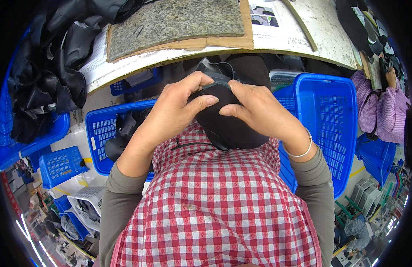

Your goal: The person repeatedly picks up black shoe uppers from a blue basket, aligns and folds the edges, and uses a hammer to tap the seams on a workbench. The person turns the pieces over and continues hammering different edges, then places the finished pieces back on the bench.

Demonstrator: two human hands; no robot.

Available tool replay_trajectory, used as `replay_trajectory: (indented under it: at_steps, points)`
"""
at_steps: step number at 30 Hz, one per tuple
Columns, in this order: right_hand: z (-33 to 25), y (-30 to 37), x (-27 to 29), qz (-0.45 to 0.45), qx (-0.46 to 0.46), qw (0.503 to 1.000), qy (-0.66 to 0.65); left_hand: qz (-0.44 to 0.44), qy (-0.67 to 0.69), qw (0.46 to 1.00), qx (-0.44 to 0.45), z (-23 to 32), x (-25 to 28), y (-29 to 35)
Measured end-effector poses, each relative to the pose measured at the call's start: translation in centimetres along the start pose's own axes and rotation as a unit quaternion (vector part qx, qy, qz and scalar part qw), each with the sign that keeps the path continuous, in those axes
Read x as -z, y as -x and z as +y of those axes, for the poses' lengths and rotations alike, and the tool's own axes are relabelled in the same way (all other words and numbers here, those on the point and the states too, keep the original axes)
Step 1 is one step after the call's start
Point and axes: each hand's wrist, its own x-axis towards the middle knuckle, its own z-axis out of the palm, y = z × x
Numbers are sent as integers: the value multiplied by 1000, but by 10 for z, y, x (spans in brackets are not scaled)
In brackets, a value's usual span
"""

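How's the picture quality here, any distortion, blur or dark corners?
Head view: strong fisheye, so the workbench edge bows and the blue basket curves; corners fall to black vignette. Even, soft light, no harsh glare. Both hands, left hand and right hand, and the black piece look sharp; rim details smear.

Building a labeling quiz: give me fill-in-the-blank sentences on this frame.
1. Both hands grip a ____ fabric piece against the apron.
2. The baskets on either side are ____.
3. The apron is checked white and ____.
4. A bracelet sits on the ____ wrist.

Missing words: black; blue; red; right
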Motion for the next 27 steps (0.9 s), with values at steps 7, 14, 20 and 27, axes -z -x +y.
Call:
replay_trajectory:
  at_steps: [7, 14, 20, 27]
  points:
    - [1, -1, 3, -20, 24, 999, -6, -22, -7, 1000, -13, -6, 1, -3]
    - [1, -1, 3, -39, 37, 999, 6, -28, 103, 994, 10, -13, -2, -8]
    - [3, 0, 0, -42, 36, 998, 31, -6, 104, 994, 14, -18, -10, -7]
    - [6, 2, -4, -44, 26, 999, -2, -16, 168, 985, 33, -25, -9, -5]
